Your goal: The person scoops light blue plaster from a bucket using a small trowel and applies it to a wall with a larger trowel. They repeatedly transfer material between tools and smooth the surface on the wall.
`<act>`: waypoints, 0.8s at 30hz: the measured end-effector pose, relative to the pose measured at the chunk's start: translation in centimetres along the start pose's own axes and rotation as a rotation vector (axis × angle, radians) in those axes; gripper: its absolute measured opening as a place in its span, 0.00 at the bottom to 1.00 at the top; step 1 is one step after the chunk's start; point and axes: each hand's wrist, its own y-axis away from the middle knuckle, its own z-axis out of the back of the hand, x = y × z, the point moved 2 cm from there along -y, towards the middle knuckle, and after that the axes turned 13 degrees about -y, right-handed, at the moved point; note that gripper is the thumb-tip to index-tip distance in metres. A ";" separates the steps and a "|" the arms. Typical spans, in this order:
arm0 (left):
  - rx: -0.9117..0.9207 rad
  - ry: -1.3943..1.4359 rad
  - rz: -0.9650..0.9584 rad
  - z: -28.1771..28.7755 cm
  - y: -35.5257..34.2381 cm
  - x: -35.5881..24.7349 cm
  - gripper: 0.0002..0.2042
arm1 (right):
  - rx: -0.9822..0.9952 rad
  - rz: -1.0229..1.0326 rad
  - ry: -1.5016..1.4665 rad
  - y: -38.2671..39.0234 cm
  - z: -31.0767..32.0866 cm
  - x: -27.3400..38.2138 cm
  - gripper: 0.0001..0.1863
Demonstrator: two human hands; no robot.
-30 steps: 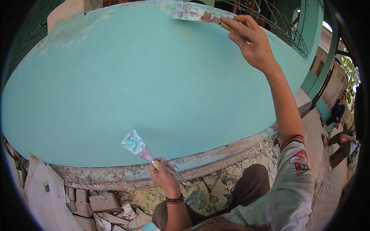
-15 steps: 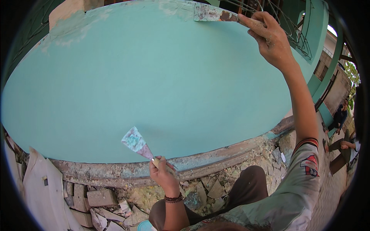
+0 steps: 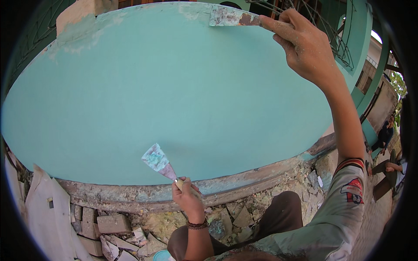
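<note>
A wide turquoise painted wall (image 3: 174, 95) fills the middle, with pale, rough patches along its upper edge. My right hand (image 3: 300, 45) is raised at the top right, fingers closed around the handle of a putty knife (image 3: 224, 16). That knife's paint-smeared blade lies against the wall near its top edge. Lower down, my left hand (image 3: 188, 200) grips the light handle of a second putty knife (image 3: 156, 158). Its blade points up and to the left, carrying blue-white paste, and stands in front of the wall's lower part. My right hand hides most of the upper knife's handle.
A stained ledge (image 3: 130, 193) runs along the wall's foot. Below it lie broken tile pieces and several grey bricks (image 3: 114, 223), beside a pale sheet (image 3: 50, 213). A turquoise-topped container (image 3: 163, 255) sits near my knee. Two people (image 3: 385, 135) are at the far right.
My right hand and its putty knife have slid a little left along the wall's top edge. The left hand and its knife have shifted slightly right.
</note>
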 end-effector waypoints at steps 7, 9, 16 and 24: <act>-0.021 0.000 -0.029 0.4 -0.5 0.4 0.01 | -0.084 0.042 -0.167 1.0 1.1 1.0 0.26; -0.008 -0.005 -0.027 0.2 -0.5 0.8 0.01 | -0.154 0.124 -0.200 0.7 -0.4 0.6 0.27; 0.000 -0.011 -0.001 0.1 -0.3 0.4 0.01 | -0.199 0.176 -0.207 -0.7 -3.6 -1.7 0.27; -0.005 -0.018 0.006 -0.1 -0.4 1.3 0.01 | -0.100 0.040 -0.242 -0.3 -1.8 -5.2 0.25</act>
